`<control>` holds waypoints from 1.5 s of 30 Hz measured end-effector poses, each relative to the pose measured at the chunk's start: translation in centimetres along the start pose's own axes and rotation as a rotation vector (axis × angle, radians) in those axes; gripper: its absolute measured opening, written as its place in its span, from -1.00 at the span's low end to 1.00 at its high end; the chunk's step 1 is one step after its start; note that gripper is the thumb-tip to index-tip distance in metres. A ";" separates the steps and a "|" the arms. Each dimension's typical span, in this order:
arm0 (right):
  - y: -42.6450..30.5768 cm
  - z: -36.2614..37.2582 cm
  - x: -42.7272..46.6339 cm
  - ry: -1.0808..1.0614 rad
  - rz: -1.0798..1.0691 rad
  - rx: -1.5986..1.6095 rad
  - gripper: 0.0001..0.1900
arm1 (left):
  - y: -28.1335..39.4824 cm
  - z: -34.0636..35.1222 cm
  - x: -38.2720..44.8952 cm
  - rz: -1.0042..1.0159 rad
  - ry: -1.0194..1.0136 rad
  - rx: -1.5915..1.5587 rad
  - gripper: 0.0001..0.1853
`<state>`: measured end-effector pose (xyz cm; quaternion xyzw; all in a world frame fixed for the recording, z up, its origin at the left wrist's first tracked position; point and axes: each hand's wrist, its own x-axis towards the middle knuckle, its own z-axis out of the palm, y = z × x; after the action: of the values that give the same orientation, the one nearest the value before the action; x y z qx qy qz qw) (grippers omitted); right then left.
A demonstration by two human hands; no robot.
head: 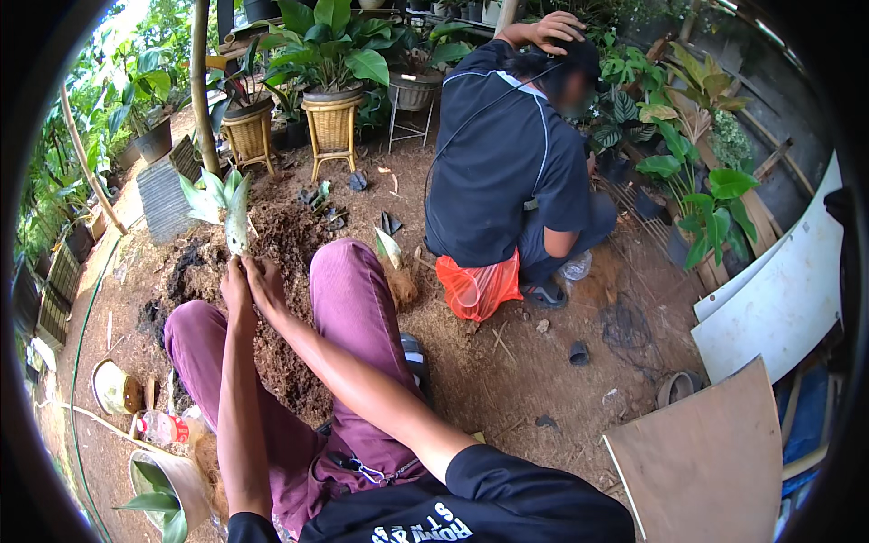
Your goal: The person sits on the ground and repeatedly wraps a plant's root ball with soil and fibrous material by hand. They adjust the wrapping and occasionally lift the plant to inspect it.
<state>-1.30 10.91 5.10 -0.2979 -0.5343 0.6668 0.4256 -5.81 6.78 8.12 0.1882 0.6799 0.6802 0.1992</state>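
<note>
My left hand and my right hand meet beyond my knees, pinching the lower end of a pale-leaved plant that looks like a sansevieria. Its broad whitish-green leaves fan upward and to the left, and dark spots mark the base of one. My fingers hide whatever lies at its bottom. Behind and beneath the hands spreads a heap of brown fibrous potting mix. A second pale-leaved plant, with a fibrous root ball, rests on the ground past my right knee.
A co-worker crouches ahead on the right, above an orange plastic bag. Rattan plant stands hold potted plants at the back. At left are a plastic bottle, a white pot and a green hose. A plywood board lies right.
</note>
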 end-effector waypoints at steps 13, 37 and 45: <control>0.6 0.3 0.2 0.039 0.029 0.147 -0.45 | -1.1 -0.5 0.7 0.046 -0.087 0.013 -0.48; 0.0 0.2 -0.2 -0.030 0.013 0.131 -0.44 | -1.1 -0.4 0.6 -0.003 -0.022 0.009 -0.52; 0.0 0.0 -0.4 -0.014 0.067 0.097 -0.43 | -0.6 -0.2 0.0 -0.004 -0.014 -0.045 -0.54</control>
<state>-1.08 10.58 5.06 -0.2901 -0.4942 0.7076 0.4134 -5.88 6.59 7.54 0.1868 0.6633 0.6938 0.2094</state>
